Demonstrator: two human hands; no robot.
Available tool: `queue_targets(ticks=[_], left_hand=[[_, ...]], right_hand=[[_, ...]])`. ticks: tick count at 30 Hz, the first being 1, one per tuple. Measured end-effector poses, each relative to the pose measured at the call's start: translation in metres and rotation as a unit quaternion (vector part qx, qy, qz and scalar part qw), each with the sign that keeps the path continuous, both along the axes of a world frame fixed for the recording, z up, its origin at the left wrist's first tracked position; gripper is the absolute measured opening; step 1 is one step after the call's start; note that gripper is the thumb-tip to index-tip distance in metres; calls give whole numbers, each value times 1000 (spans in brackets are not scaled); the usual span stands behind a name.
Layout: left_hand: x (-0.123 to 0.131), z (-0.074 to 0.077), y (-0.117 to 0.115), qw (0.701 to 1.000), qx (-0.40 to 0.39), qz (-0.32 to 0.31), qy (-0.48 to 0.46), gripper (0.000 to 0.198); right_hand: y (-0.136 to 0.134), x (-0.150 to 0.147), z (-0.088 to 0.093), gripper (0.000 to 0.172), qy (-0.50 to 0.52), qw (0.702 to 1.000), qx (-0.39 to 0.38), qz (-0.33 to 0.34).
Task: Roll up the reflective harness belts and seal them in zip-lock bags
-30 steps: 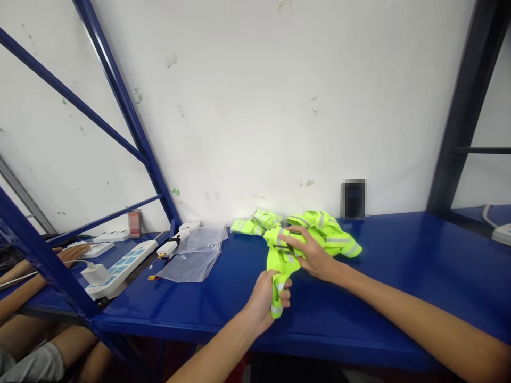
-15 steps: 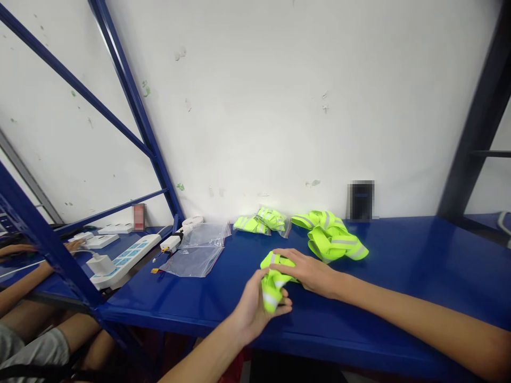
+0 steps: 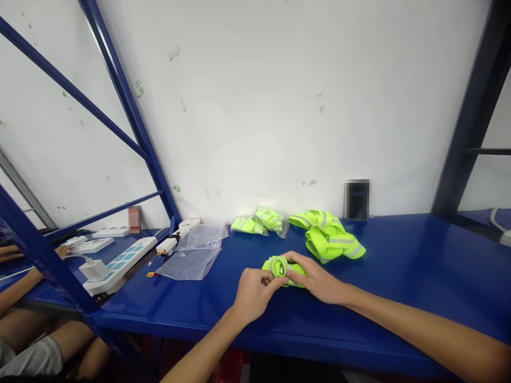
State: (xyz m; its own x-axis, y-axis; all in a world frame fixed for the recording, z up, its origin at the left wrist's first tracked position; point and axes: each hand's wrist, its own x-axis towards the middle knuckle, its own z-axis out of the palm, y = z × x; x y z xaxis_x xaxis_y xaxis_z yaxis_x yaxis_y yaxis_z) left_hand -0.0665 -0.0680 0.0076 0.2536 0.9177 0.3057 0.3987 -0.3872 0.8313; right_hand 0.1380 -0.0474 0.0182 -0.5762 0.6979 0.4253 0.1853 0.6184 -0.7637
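Between my hands, just above the blue table (image 3: pixel 191 314), is a neon-yellow reflective strap (image 3: pixel 278 265), bunched into a loose roll whose round end faces me. My right hand (image 3: pixel 319 279) wraps it from the right, thumb in front. My left hand (image 3: pixel 253 292) is closed at its left side, the fingers curled and pinching its edge. Behind my right hand lies a loose heap of more neon-yellow reflective straps (image 3: pixel 335 239). Two clear bags packed with neon-yellow straps (image 3: pixel 268 219) rest by the wall.
Flat clear zip bags (image 3: pixel 191 255) lie left of my hands, beside a white plug-like device (image 3: pixel 166 244) with wires. A white power strip (image 3: pixel 122 266) lies past the blue frame post (image 3: pixel 43 244). A blurred dark object (image 3: pixel 358 200) stands against the wall. Another person's arm (image 3: pixel 24 287) is at far left.
The strap has been turned and gathered, so its rolled end now shows. My left hand has gone from open beneath it to closed at its side. The view has shifted slightly.
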Motion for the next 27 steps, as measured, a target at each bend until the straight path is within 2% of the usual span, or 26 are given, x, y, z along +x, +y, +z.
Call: queue_targets(ticks=[2, 3, 4, 7, 9, 13, 16, 18, 20, 24, 27], left_hand=[[1, 0, 10, 994, 79, 74, -24, 26], [1, 1, 14, 991, 95, 86, -39, 28], [1, 2, 19, 992, 92, 75, -49, 38], [1, 3, 30, 999, 11, -26, -44, 67], [2, 2, 35, 997, -27, -67, -26, 69], [7, 0, 39, 998, -6, -61, 8, 64], [9, 0, 40, 997, -12, -82, -7, 71], [9, 2, 42, 995, -12, -101, -17, 75], [8, 6, 45, 993, -11, -115, 8, 71], [7, 19, 51, 977, -44, -167, 124, 50], [11, 24, 52, 969, -37, -145, 197, 47]], right_hand=[[-3, 2, -2, 49, 3, 1000, -5, -11], [-4, 2, -2, 53, 1, 1000, -5, -11], [-6, 2, -2, 53, -1, 1000, -2, -7], [-7, 2, 0, 45, -2, 1000, 10, 15], [-6, 1, 0, 38, 5, 1000, 15, 11], [1, -2, -6, 29, 58, 998, 5, -26], [4, -7, -9, 16, 82, 995, -14, -55], [5, -10, -8, 20, 84, 993, -1, -88], [5, -12, -6, 28, 81, 992, 20, -100], [4, -14, -3, 33, 82, 990, 49, -107], [9, -13, -4, 37, 112, 981, 58, -145]])
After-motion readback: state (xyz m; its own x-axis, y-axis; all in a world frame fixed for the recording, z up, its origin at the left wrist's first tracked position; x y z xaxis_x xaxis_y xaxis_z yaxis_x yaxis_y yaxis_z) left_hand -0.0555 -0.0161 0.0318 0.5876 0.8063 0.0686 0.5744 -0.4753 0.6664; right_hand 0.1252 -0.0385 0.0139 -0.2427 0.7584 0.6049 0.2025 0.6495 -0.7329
